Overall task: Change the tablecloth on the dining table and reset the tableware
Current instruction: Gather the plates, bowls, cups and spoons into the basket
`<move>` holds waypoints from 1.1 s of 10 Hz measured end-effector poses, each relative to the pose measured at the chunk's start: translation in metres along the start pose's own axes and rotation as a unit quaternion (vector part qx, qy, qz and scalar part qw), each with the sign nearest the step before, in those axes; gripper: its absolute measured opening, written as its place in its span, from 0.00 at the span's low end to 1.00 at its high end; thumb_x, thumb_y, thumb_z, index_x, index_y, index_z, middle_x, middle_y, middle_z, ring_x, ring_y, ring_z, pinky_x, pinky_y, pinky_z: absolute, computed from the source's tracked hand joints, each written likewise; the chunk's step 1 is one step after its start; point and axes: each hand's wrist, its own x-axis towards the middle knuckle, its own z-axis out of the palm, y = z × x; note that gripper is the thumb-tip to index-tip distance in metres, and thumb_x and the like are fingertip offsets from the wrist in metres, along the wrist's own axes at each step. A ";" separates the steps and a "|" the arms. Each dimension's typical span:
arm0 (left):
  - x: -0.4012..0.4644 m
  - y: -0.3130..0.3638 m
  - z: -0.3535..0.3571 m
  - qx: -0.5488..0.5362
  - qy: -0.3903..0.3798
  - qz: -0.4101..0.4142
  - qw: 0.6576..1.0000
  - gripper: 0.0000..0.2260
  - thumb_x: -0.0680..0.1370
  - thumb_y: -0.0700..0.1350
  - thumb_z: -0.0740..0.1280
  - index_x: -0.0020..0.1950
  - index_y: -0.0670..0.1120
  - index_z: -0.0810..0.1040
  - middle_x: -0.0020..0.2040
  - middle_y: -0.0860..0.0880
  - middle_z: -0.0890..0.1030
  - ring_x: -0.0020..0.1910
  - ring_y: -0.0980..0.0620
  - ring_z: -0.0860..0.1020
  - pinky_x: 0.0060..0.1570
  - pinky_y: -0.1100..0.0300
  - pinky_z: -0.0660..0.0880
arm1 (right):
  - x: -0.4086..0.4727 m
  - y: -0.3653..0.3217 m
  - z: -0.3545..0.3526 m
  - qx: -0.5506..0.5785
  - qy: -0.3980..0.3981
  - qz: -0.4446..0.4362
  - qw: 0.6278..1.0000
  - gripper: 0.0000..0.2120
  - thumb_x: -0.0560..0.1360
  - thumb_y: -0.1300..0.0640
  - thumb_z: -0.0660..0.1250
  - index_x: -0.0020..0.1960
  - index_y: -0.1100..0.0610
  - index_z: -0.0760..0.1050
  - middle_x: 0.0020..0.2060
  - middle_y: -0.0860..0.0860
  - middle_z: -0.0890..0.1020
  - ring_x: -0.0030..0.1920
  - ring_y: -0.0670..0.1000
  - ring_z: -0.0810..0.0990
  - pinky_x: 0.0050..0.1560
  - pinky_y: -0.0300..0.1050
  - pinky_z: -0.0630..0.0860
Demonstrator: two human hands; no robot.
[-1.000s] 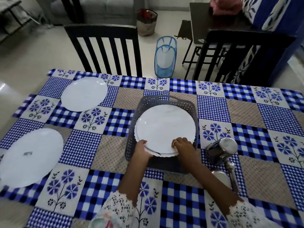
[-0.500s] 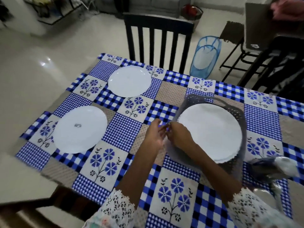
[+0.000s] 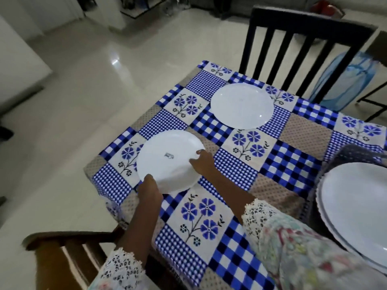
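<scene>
A blue patchwork tablecloth [image 3: 289, 164] covers the dining table. Near its left edge is a white plate [image 3: 167, 160], underside up with a small printed mark showing, its near side tilted up off the cloth. My left hand [image 3: 149, 186] grips its near rim. At its right rim my right hand [image 3: 202, 162] pinches the edge. A second white plate [image 3: 241, 105] lies flat further back. At the right edge, a grey basket [image 3: 356, 150] holds a stack of white plates [image 3: 360, 206].
A dark slatted chair [image 3: 303, 49] stands at the far side of the table, and a brown wooden chair [image 3: 62, 254] is at the near left corner. A blue mesh hamper [image 3: 345, 80] sits on the floor behind. Shiny tiled floor lies to the left.
Both hands left the stack in the basket and moved left to the near-left plate. They now hold its rim and it is tilted. My view turned left.
</scene>
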 end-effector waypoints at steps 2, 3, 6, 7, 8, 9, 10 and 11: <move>0.026 0.008 -0.009 -0.007 -0.006 -0.019 1.000 0.13 0.78 0.44 0.60 0.61 0.43 0.68 0.56 0.41 0.70 0.52 0.43 0.72 0.45 0.50 0.68 | 0.019 -0.014 0.016 -0.122 0.047 0.060 0.990 0.38 0.75 0.44 0.65 0.74 0.63 0.53 0.72 0.63 0.57 0.73 0.63 0.55 0.70 0.55 0.59; 0.024 0.013 -0.010 0.011 -0.006 -0.020 1.000 0.09 0.79 0.43 0.59 0.57 0.40 0.69 0.56 0.41 0.70 0.54 0.45 0.72 0.46 0.53 0.68 | 0.018 -0.015 0.016 -0.133 0.055 0.067 0.987 0.40 0.74 0.44 0.67 0.74 0.64 0.52 0.72 0.64 0.56 0.73 0.63 0.54 0.70 0.56 0.59; 0.042 0.018 -0.009 0.014 -0.041 -0.032 0.999 0.16 0.78 0.48 0.63 0.61 0.40 0.72 0.57 0.42 0.75 0.48 0.43 0.75 0.45 0.51 0.75 | 0.034 -0.025 0.001 -0.117 0.004 0.122 0.986 0.44 0.70 0.46 0.72 0.73 0.64 0.52 0.73 0.63 0.55 0.74 0.63 0.52 0.72 0.57 0.55; 0.036 0.016 -0.006 0.028 -0.016 0.002 0.999 0.22 0.80 0.54 0.59 0.64 0.38 0.71 0.62 0.39 0.75 0.57 0.40 0.76 0.55 0.48 0.75 | 0.038 -0.022 -0.005 -0.088 -0.020 0.126 0.988 0.46 0.69 0.46 0.73 0.74 0.64 0.50 0.73 0.63 0.52 0.74 0.63 0.51 0.73 0.57 0.55; 0.024 0.020 0.007 0.003 0.000 0.049 0.999 0.23 0.83 0.52 0.51 0.72 0.40 0.65 0.70 0.40 0.69 0.68 0.41 0.70 0.62 0.51 0.70 | 0.044 -0.014 -0.012 0.078 -0.015 0.131 0.988 0.50 0.65 0.47 0.76 0.75 0.62 0.51 0.74 0.60 0.54 0.72 0.62 0.59 0.69 0.59 0.64; 0.025 0.020 0.017 -0.017 -0.010 0.041 0.999 0.23 0.83 0.52 0.50 0.73 0.41 0.63 0.71 0.41 0.68 0.69 0.41 0.68 0.63 0.50 0.69 | 0.048 -0.008 -0.022 0.237 0.026 0.128 0.963 0.46 0.65 0.50 0.77 0.74 0.62 0.55 0.72 0.57 0.62 0.68 0.60 0.67 0.65 0.58 0.70; 0.034 0.022 0.051 -0.029 -0.036 0.026 0.999 0.24 0.82 0.53 0.50 0.73 0.41 0.64 0.70 0.43 0.70 0.68 0.42 0.70 0.62 0.51 0.70 | 0.053 -0.001 -0.048 0.361 0.041 0.131 0.922 0.39 0.72 0.53 0.72 0.73 0.65 0.55 0.70 0.57 0.65 0.67 0.59 0.69 0.65 0.53 0.69; 0.030 0.023 0.081 -0.033 -0.050 0.027 0.998 0.22 0.82 0.52 0.53 0.70 0.39 0.68 0.67 0.41 0.72 0.63 0.41 0.74 0.58 0.50 0.72 | 0.058 0.005 -0.076 0.374 0.084 0.133 0.914 0.30 0.76 0.57 0.67 0.71 0.67 0.59 0.67 0.59 0.69 0.66 0.59 0.70 0.61 0.50 0.69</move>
